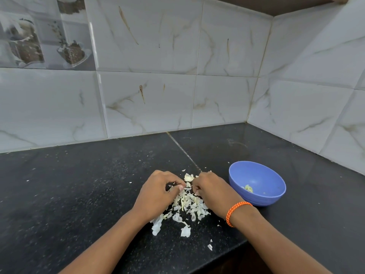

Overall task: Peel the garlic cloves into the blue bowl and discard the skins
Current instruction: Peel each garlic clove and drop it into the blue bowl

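While my two hands meet over a heap of papery garlic skins [187, 202] on the black speckled countertop [79, 194], my left hand [158, 191] curls its fingers inward, thumb and fingertips pinching at something pale at the far edge of the heap; whether that is a clove or only skin I cannot tell. My right hand [212, 191], fingers also curled down into the pile, grips at the same spot, its fingertips almost touching those of the left. An orange braided wristband [236, 212] circles my right wrist. Just right of that hand sits the blue bowl [272, 186], upright on the counter, with a few peeled garlic cloves [248, 188] lying near its bottom. Loose skins trail toward the near edge of the counter, including one larger flake [185, 231] and a small scrap [210, 247] close to the drop-off. Marbled white wall tiles [148, 95] rise behind the counter and along the right side.
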`<state>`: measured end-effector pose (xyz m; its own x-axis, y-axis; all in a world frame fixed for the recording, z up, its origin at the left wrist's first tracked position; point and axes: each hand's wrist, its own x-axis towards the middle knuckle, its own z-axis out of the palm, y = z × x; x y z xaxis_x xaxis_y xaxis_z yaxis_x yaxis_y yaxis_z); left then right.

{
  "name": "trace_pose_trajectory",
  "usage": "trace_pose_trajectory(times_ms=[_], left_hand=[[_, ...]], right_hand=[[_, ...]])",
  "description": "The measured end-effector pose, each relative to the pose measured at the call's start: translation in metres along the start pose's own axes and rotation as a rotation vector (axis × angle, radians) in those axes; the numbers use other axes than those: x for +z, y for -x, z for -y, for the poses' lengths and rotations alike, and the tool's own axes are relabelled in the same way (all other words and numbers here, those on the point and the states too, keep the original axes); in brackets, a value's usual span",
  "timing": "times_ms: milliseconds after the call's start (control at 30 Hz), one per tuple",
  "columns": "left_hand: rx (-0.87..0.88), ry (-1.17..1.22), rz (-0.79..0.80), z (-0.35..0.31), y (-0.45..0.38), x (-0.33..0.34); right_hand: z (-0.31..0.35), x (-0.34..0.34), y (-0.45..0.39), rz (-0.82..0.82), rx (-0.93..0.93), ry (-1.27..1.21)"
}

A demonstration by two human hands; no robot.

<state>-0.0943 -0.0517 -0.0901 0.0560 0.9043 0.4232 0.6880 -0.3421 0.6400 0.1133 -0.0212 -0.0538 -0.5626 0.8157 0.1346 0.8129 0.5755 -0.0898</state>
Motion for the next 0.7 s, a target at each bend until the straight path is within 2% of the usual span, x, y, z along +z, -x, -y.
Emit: trace_pose_trajectory(times_ms=[133, 267, 400, 533, 700], left_hand=[[-0.002, 0.033, -0.037, -0.002, 0.001, 0.001], [0.004, 0.089, -0.11, -0.007, 0.0, 0.001], [0.014, 0.124, -0.113, -0.012, 0.002, 0.002], [0.002, 0.159, -0.104, -0.018, 0.003, 0.002], [-0.014, 0.154, -0.1, -0.02, 0.004, 0.001]], right_hand=[[-0.001, -0.001, 0.003, -0.08, -0.004, -0.069], [-0.003, -0.005, 0.01, -0.31, 0.062, -0.403], [0.001, 0.001, 0.019, -0.41, 0.022, -0.721], [0.003, 0.006, 0.021, -0.448, -0.027, -0.807], [0.009, 0.013, 0.022, -0.489, -0.037, -0.794]])
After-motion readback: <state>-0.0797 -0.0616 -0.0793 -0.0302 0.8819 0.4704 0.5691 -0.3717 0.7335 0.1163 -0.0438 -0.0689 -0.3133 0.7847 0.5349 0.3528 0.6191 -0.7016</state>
